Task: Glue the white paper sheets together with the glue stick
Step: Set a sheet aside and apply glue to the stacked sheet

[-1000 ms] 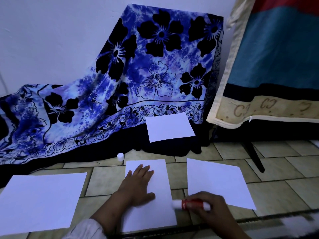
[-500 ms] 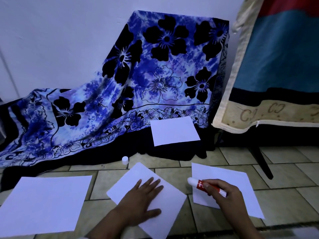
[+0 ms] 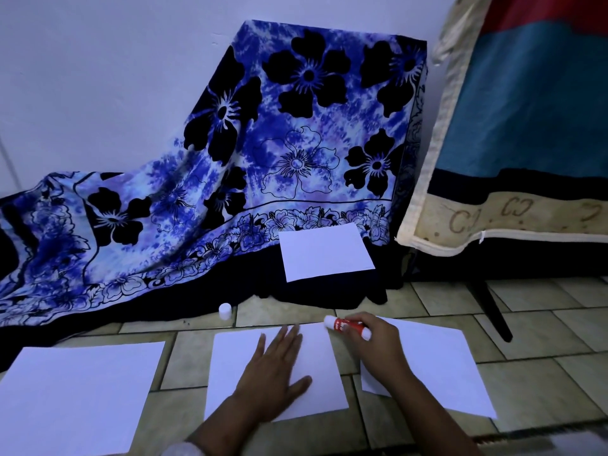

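Several white paper sheets lie on the tiled floor. My left hand (image 3: pixel 274 373) presses flat, fingers spread, on the middle sheet (image 3: pixel 230 363). My right hand (image 3: pixel 381 350) holds a red glue stick (image 3: pixel 347 326), its white uncapped tip touching the top right corner of that middle sheet. A right sheet (image 3: pixel 441 366) lies partly under my right hand. A left sheet (image 3: pixel 75 393) lies apart. A fourth sheet (image 3: pixel 324 251) rests farther back on the dark cloth hem. The white glue cap (image 3: pixel 225 311) stands on the floor behind the middle sheet.
A blue floral cloth (image 3: pixel 263 153) drapes from the wall down to the floor at the back. A mattress edge (image 3: pixel 493 222) and a dark furniture leg (image 3: pixel 493 311) stand at the right. Bare tiles (image 3: pixel 543 324) extend to the right.
The middle sheet was turned askew and is now squared up again. My right hand has carried the glue stick from the near edge up to the sheet's far right corner.
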